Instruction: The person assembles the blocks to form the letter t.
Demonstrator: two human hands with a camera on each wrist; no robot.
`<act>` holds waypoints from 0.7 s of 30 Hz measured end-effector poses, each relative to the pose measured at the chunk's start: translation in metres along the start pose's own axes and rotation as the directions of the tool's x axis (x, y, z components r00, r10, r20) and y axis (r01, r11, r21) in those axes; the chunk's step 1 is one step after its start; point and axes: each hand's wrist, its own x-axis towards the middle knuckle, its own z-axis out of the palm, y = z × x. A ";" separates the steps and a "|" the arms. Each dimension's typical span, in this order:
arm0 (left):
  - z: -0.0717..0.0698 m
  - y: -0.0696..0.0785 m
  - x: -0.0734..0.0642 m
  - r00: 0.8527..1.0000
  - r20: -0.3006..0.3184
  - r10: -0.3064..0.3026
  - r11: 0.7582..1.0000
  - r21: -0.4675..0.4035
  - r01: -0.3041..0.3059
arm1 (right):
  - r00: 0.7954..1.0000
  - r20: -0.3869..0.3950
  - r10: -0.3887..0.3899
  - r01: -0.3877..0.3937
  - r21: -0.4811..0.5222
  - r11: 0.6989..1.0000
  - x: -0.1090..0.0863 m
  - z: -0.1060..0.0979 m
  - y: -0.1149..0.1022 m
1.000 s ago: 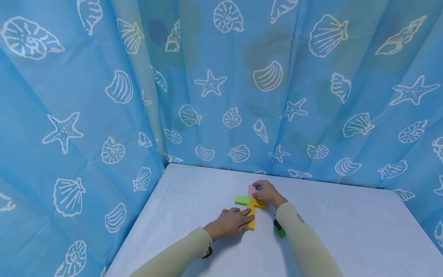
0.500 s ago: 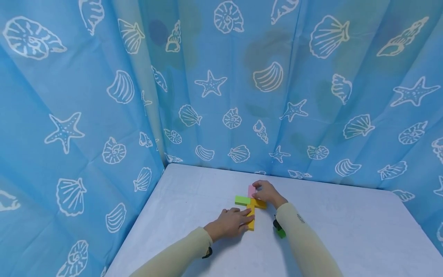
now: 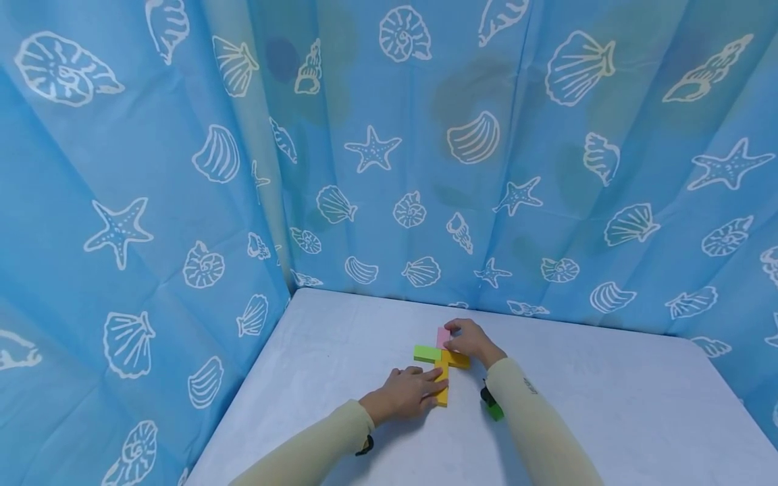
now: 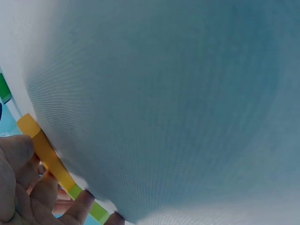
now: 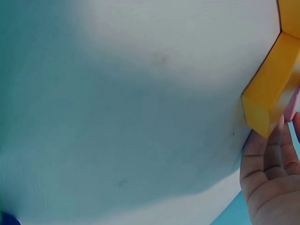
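Note:
My left hand (image 3: 404,393) lies over a long yellow block (image 3: 442,398), its fingers reaching across the top. In the left wrist view the thumb is against that yellow block (image 4: 49,157), and other fingertips reach the light green block (image 4: 98,212). My right hand (image 3: 473,341) pinches a pink block (image 3: 443,336) at the far end of the layout. Beneath that hand, a second yellow block (image 3: 458,360) points right, opposite the light green block (image 3: 427,352). Together the blocks form a flat cross. The right wrist view shows the pink block (image 5: 293,105) mostly hidden behind the yellow one (image 5: 272,84).
A dark green block (image 3: 496,411) lies by my right forearm, partly hidden by the sleeve and a black wrist strap. All blocks sit on a white-covered table (image 3: 608,405). A blue curtain (image 3: 389,223) with shell prints borders the table's back and left sides.

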 end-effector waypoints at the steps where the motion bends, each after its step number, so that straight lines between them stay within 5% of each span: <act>1: 0.000 0.000 0.000 1.000 -0.001 0.001 1.000 0.001 -0.001 | 1.000 -0.001 -0.001 0.001 0.001 1.000 0.000 0.000 0.000; 21: -0.002 0.002 -0.002 1.000 0.000 -0.006 1.000 -0.005 0.006 | 1.000 -0.021 -0.009 0.010 0.036 0.999 -0.002 0.001 0.003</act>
